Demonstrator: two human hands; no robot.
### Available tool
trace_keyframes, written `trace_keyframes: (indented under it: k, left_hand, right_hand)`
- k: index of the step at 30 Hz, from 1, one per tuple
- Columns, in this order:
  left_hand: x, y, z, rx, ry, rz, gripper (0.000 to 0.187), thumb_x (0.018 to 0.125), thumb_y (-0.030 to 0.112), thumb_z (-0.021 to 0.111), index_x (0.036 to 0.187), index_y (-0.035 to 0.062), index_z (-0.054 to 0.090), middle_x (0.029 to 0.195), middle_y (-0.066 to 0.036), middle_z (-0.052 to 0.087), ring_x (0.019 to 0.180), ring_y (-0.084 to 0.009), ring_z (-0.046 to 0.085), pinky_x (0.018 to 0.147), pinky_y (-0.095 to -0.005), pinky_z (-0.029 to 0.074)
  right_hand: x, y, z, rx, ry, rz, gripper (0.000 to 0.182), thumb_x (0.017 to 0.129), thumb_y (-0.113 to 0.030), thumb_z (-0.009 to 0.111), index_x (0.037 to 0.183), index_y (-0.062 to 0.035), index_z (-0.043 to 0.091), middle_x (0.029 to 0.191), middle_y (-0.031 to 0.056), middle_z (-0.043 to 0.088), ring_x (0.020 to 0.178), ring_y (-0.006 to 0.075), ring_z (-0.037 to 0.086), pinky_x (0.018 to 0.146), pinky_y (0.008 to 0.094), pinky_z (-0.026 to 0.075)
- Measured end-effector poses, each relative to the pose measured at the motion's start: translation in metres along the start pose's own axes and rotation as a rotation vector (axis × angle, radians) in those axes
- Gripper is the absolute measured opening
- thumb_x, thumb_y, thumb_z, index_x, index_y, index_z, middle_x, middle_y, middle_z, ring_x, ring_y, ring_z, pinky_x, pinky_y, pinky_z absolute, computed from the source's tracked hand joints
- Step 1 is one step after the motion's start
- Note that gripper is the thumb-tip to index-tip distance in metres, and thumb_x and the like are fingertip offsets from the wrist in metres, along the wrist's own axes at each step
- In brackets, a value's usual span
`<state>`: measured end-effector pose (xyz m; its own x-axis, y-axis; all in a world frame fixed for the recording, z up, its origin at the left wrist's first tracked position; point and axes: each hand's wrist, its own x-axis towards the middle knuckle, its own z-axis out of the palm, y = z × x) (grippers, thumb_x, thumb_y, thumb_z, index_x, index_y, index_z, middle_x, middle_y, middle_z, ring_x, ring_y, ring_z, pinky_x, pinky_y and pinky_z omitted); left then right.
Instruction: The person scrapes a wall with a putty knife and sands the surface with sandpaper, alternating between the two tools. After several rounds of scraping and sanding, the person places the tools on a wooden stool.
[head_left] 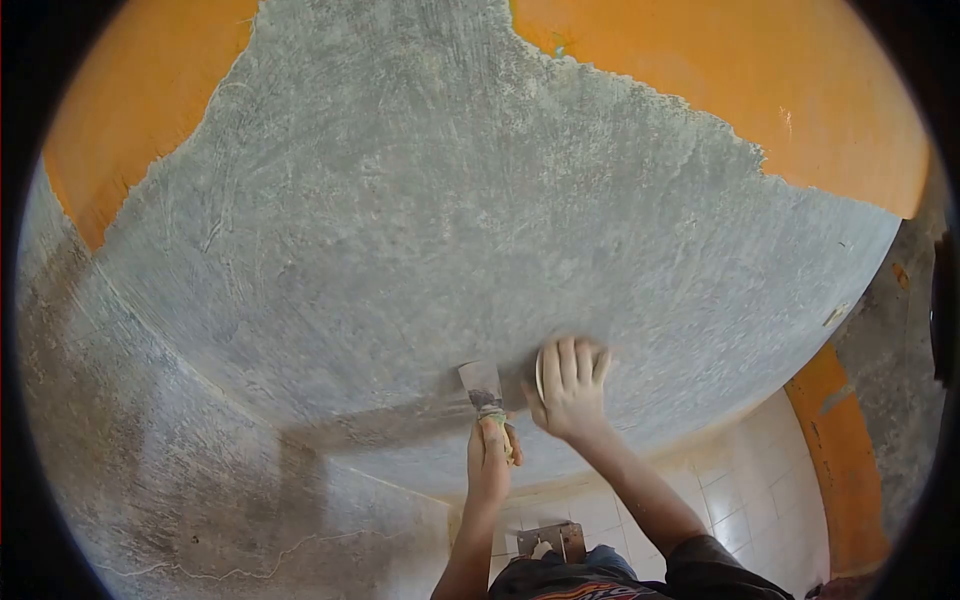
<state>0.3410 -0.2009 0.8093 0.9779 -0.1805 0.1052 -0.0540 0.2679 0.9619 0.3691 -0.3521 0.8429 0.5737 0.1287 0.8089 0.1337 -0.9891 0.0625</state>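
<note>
My left hand [488, 455] is wrapped round the handle of a putty knife [481, 379]. Its broad metal blade points up, close to the grey wall [440, 220]. To the right, my right hand [573, 392] is pressed toward the wall, fingers pointing up and slightly blurred. Under the palm, a thin sheet [540, 376] shows only a pale curved edge on the left side; I cannot tell what it is.
Orange paint [710, 70] with ragged edges covers the wall's upper corners. A rough side wall [200, 470] meets it at the left. Below lies a pale tiled floor [745, 490], with a metal-looking plate [572, 540] near my body. An orange strip [840, 450] stands at the right.
</note>
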Motion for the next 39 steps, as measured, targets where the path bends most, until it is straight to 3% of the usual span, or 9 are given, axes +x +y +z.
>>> trace_keyframes:
  k: [6, 8, 16, 26, 30, 33, 35, 37, 39]
  left_hand:
    - [0.002, 0.003, -0.002, 0.079, -0.028, 0.041, 0.054, 0.099, 0.051, 0.030, 0.108, 0.0006, 0.049, 0.068, -0.003, 0.050, 0.054, -0.0101, 0.047, 0.050, -0.0235, 0.039]
    - [0.004, -0.007, -0.001, 0.049, -0.051, 0.030, 0.050, 0.100, 0.047, 0.030, 0.109, 0.0005, 0.048, 0.069, -0.002, 0.049, 0.056, -0.0090, 0.046, 0.051, -0.0232, 0.038]
    - [-0.003, -0.070, 0.008, -0.046, -0.027, 0.017, 0.041, 0.102, 0.040, 0.033, 0.105, 0.0021, 0.048, 0.070, -0.001, 0.046, 0.059, -0.0073, 0.042, 0.053, -0.0228, 0.036]
    - [-0.007, -0.145, -0.012, 0.068, 0.004, 0.037, 0.042, 0.101, 0.039, 0.036, 0.107, -0.0004, 0.050, 0.072, -0.001, 0.048, 0.062, -0.0079, 0.044, 0.056, -0.0234, 0.037]
    - [-0.002, -0.168, -0.013, 0.049, -0.059, 0.082, 0.044, 0.100, 0.041, 0.035, 0.107, -0.0003, 0.049, 0.073, -0.002, 0.048, 0.063, -0.0091, 0.045, 0.059, -0.0248, 0.038]
    - [0.010, -0.187, -0.018, 0.111, -0.089, 0.140, 0.044, 0.100, 0.042, 0.036, 0.105, 0.0004, 0.049, 0.073, -0.003, 0.049, 0.063, -0.0096, 0.045, 0.059, -0.0248, 0.039]
    - [0.016, -0.206, -0.023, 0.134, -0.068, 0.178, 0.055, 0.098, 0.051, 0.034, 0.104, -0.0009, 0.050, 0.073, -0.004, 0.053, 0.063, -0.0100, 0.049, 0.058, -0.0235, 0.040]
    - [0.015, -0.231, -0.033, 0.172, -0.107, 0.250, 0.052, 0.099, 0.049, 0.035, 0.104, 0.0000, 0.051, 0.071, -0.003, 0.052, 0.059, -0.0094, 0.048, 0.055, -0.0225, 0.039]
    - [0.011, -0.273, -0.047, 0.179, -0.109, 0.284, 0.050, 0.099, 0.048, 0.036, 0.104, 0.0006, 0.051, 0.070, -0.003, 0.052, 0.057, -0.0093, 0.048, 0.052, -0.0222, 0.039]
  right_hand:
    - [-0.024, 0.024, 0.009, 0.003, 0.111, 0.151, 0.055, 0.072, -0.031, 0.062, 0.116, 0.0019, 0.054, 0.115, 0.0212, 0.052, 0.100, 0.0365, 0.048, 0.085, 0.0551, 0.031]
    - [0.007, 0.024, 0.003, 0.058, 0.191, 0.128, 0.072, 0.078, -0.031, 0.058, 0.130, 0.0135, 0.036, 0.132, 0.0368, 0.035, 0.124, 0.0537, 0.028, 0.106, 0.0656, 0.002]
    - [-0.030, -0.009, 0.026, 0.108, 0.058, -0.101, 0.055, 0.078, -0.034, 0.060, 0.117, 0.0028, 0.051, 0.116, 0.0227, 0.050, 0.101, 0.0362, 0.048, 0.087, 0.0585, 0.031]
    - [-0.131, 0.036, 0.076, 0.189, -0.023, 0.021, 0.066, 0.077, -0.024, 0.061, 0.132, 0.0046, 0.040, 0.132, 0.0312, 0.041, 0.124, 0.0488, 0.036, 0.102, 0.0665, 0.016]
    - [-0.144, 0.036, 0.106, 0.063, 0.181, 0.033, 0.066, 0.076, -0.028, 0.066, 0.132, -0.0016, 0.046, 0.138, 0.0181, 0.043, 0.119, 0.0367, 0.044, 0.099, 0.0602, 0.023]
    - [-0.150, 0.035, 0.122, 0.125, 0.293, 0.069, 0.069, 0.077, -0.028, 0.064, 0.136, -0.0006, 0.043, 0.144, 0.0206, 0.038, 0.131, 0.0394, 0.035, 0.107, 0.0605, 0.008]
    - [-0.154, 0.032, 0.129, 0.117, 0.266, -0.003, 0.068, 0.082, -0.022, 0.055, 0.138, 0.0103, 0.032, 0.145, 0.0344, 0.024, 0.140, 0.0481, 0.009, 0.109, 0.0606, -0.003]
    - [-0.175, 0.028, 0.146, 0.147, 0.320, 0.093, 0.064, 0.081, -0.027, 0.059, 0.137, -0.0015, 0.044, 0.142, 0.0221, 0.040, 0.135, 0.0396, 0.031, 0.110, 0.0564, 0.007]
    - [-0.210, 0.029, 0.168, 0.145, 0.357, 0.086, 0.060, 0.084, -0.024, 0.057, 0.138, -0.0026, 0.043, 0.144, 0.0196, 0.039, 0.134, 0.0359, 0.034, 0.109, 0.0550, 0.013]
